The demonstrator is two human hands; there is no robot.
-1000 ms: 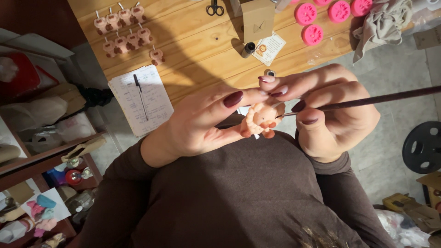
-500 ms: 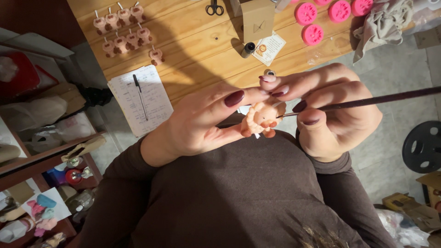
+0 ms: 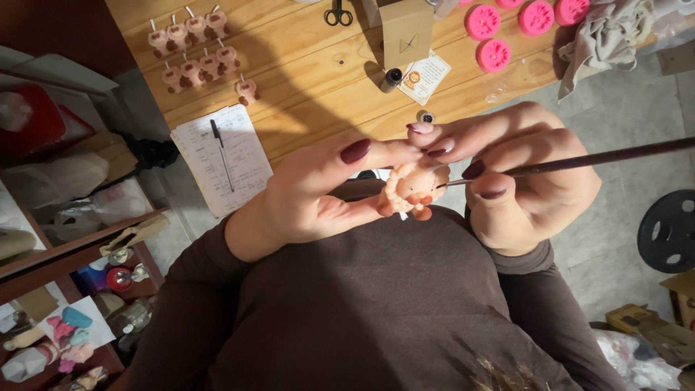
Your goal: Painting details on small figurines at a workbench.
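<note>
nearest the camera, over a dark brown sweater, the left hand (image 3: 318,195) holds a small peach-coloured figurine (image 3: 411,190) pinched between thumb and fingertips, its grip pressed together around the figure's left side. the right hand (image 3: 528,181) has its grip pinching a thin dark paintbrush (image 3: 579,161) near the ferrule; the handle runs off to the right edge and the tip touches the figurine's right side. a finger of the right hand also rests against the left hand's fingertips just above the figure, so the figurine sits between the two hands, in front of the chest and off the worktop.

beyond the hands lies the wooden worktop (image 3: 304,80). at its near left edge is a white sheet of handwritten notes (image 3: 217,163) with a black pen (image 3: 221,145) on it. further in, a small white card with an orange picture (image 3: 423,76) lies beside a little dark bottle (image 3: 391,78). a tan cardboard box (image 3: 407,32) stands behind it. far left, a cluster of small pinkish figurines (image 3: 195,47); far right, round pink moulds (image 3: 517,22), black scissors (image 3: 334,11) and a crumpled grey cloth (image 3: 608,32).
</note>
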